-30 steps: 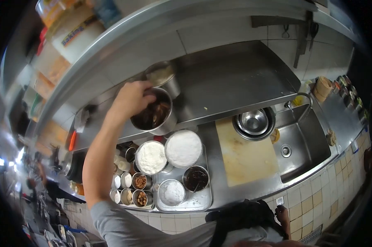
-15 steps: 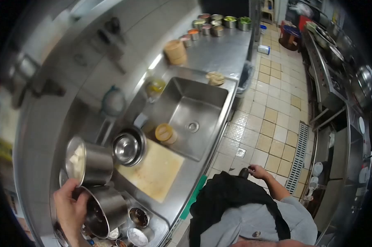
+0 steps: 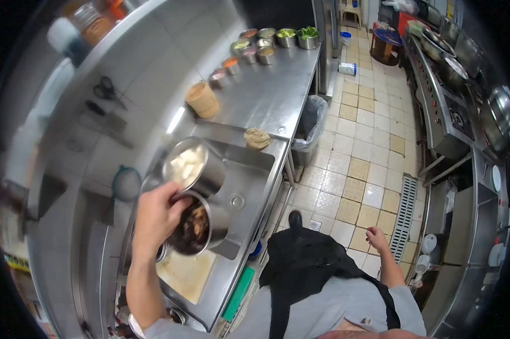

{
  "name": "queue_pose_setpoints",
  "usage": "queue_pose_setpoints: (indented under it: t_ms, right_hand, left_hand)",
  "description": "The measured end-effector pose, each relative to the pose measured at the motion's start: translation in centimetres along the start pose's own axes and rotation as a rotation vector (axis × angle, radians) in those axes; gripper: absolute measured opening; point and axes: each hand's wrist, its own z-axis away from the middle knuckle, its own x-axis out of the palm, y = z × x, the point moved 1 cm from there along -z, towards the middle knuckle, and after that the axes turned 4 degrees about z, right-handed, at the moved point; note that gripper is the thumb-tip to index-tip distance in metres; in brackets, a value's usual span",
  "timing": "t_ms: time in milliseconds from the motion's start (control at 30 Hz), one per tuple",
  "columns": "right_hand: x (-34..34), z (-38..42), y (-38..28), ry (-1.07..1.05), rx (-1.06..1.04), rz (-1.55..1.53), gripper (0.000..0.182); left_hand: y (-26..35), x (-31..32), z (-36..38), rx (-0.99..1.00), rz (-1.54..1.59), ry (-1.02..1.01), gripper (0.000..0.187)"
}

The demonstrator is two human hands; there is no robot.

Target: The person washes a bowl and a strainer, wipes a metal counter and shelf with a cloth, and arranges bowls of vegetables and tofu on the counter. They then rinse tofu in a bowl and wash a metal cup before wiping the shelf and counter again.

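Observation:
My left hand [image 3: 162, 212] pinches the adjoining rims of two round steel containers and carries them above the sink [image 3: 241, 155]. The farther container [image 3: 212, 172] holds pale white chunks. Dark brown pieces in liquid lie in the nearer container [image 3: 218, 226]. Both are tilted, mouths toward the left. My right hand [image 3: 377, 239] hangs low at my right side, fingers curled in, with nothing visible in it. Below the left forearm lies a stained cutting board [image 3: 190, 277], partly hidden by the nearer container and my arm.
Several small steel pots of ingredients [image 3: 266, 55] stand on the far counter [image 3: 260, 90], near a bamboo steamer [image 3: 202, 100]. A crumpled cloth [image 3: 257, 139] lies on the sink's edge. A lined bin [image 3: 311, 127] stands below. Stoves [image 3: 450, 113] line the right side of the tiled aisle [image 3: 334, 169].
Both steel containers have left the near counter and travelled forward and right in my left hand, over the sink. The view has shifted along the aisle. My right hand has swung slightly.

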Motion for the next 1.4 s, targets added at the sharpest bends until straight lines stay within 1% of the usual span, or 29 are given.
queue_pose_setpoints:
  t_ms: [33,100,167,200,233,267,300,333,367,400,433,500,533,600,633,667,733,767,867,967,1000,1067,1133,1167,1200,1233,1267,1300,1400]
  right_hand:
    - [0.1,-0.1,0.0,0.002,0.013,0.001,0.029]
    - [0.5,-0.4,-0.2,0.033,0.019,-0.051,0.027]
    - [0.8,-0.7,0.5,0.052,0.0,-0.013,0.027]
    - [1.0,-0.4,2.2,0.05,0.036,-0.013,0.027]
    - [0.9,-1.2,2.5,0.048,0.062,-0.011,0.027]
    - [0.4,0.3,-0.9,0.083,0.141,0.028,0.026]
    - [0.3,1.2,-3.4,0.125,0.183,-0.018,0.026]
    - [0.1,1.5,-5.0,0.136,0.2,-0.014,0.026]
    - [0.0,1.7,-6.3,0.124,0.269,-0.006,0.027]
    - [-0.1,0.9,-7.9,0.112,0.334,-0.002,0.027]
    - [-0.1,0.0,-9.5,0.123,0.352,-0.008,0.027]
    - [-0.3,-2.0,-13.1,0.172,0.274,0.155,0.029]
    - [-0.2,-2.9,-14.7,0.182,0.299,0.147,0.029]
    - [-0.3,-5.4,-18.7,0.332,0.152,0.121,0.03]
    - [-0.3,-6.6,-20.6,0.326,0.183,0.009,0.033]
    - [-0.3,-7.6,-23.2,0.331,0.192,0.011,0.033]
    - [-0.3,-8.6,-27.9,0.294,0.169,0.05,0.035]
    - [0.0,-9.1,-28.0,0.286,0.159,0.076,0.036]
    - [0.4,-9.8,-27.3,0.308,0.165,0.1,0.036]
    - [0.1,-8.5,-26.0,0.303,0.241,0.065,0.035]
    - [0.0,-7.9,-25.0,0.294,0.242,0.071,0.035]
    - [-0.7,-7.1,-22.9,0.232,0.309,0.101,0.034]
    - [-1.6,-6.8,-20.8,0.245,0.331,0.059,0.033]
    - [-2.2,-7.2,-21.0,0.268,0.363,0.016,0.033]
    - [-2.7,-7.6,-21.1,0.262,0.36,0.014,0.033]
    - [-3.4,-8.1,-21.2,0.296,0.347,0.026,0.033]
    - [-4.3,-8.9,-21.5,0.334,0.331,0.038,0.033]
    - [-5.1,-10.0,-21.3,0.336,0.324,0.033,0.033]
    - [-7.2,-14.5,-20.4,0.336,0.318,-0.033,0.034]
  left_hand:
    - [0.0,1.6,-2.8,0.006,-0.007,-0.03,0.021]
    - [-1.2,5.7,-8.9,0.094,-0.004,-0.048,0.021]
    - [-2.3,9.7,-15.5,0.157,0.031,-0.062,0.019]
    - [-2.7,11.6,-18.8,0.183,0.051,-0.064,0.018]
    - [-3.6,13.5,-21.9,0.193,0.051,-0.074,0.018]
    - [-4.3,15.4,-25.4,0.238,0.037,-0.077,0.018]
    - [-4.7,17.2,-28.8,0.244,0.03,-0.09,0.018]
    - [-5.2,19.1,-32.3,0.253,0.025,-0.106,0.018]
    - [-5.6,21.0,-35.6,0.261,0.04,-0.12,0.018]
    - [-6.0,23.0,-39.0,0.289,0.001,-0.117,0.018]
    - [-6.4,24.9,-41.9,0.319,-0.043,-0.122,0.018]
    - [-6.8,28.7,-47.5,0.375,-0.037,-0.122,0.018]
    - [-6.8,30.5,-49.8,0.413,-0.037,-0.111,0.018]
    - [-5.8,33.4,-54.2,0.42,-0.05,-0.152,0.018]
    - [-5.6,35.1,-56.2,0.421,-0.063,-0.178,0.019]
    - [-5.3,36.5,-58.1,0.418,-0.075,-0.202,0.019]
    - [-4.3,38.5,-60.9,0.423,-0.071,-0.229,0.02]
    - [-3.8,39.3,-62.1,0.435,-0.053,-0.237,0.02]
    - [-2.5,42.3,-65.7,0.448,-0.027,-0.268,0.019]
    - [-1.2,44.5,-67.8,0.408,-0.003,-0.254,0.02]
    - [-1.0,45.1,-68.2,0.398,-0.003,-0.257,0.02]
    - [-0.3,46.1,-68.9,0.379,-0.054,-0.221,0.022]
    - [0.2,46.9,-69.6,0.349,-0.075,-0.209,0.025]
    - [0.5,47.1,-70.0,0.318,-0.077,-0.207,0.027]
    - [0.9,47.3,-70.1,0.291,-0.076,-0.208,0.03]
    - [1.2,47.4,-70.1,0.292,-0.081,-0.206,0.03]
    - [1.5,47.3,-69.8,0.244,-0.026,-0.178,0.032]
    - [1.9,47.2,-69.7,0.197,0.028,-0.149,0.035]
    - [2.1,48.2,-69.9,0.165,-0.001,-0.142,0.036]
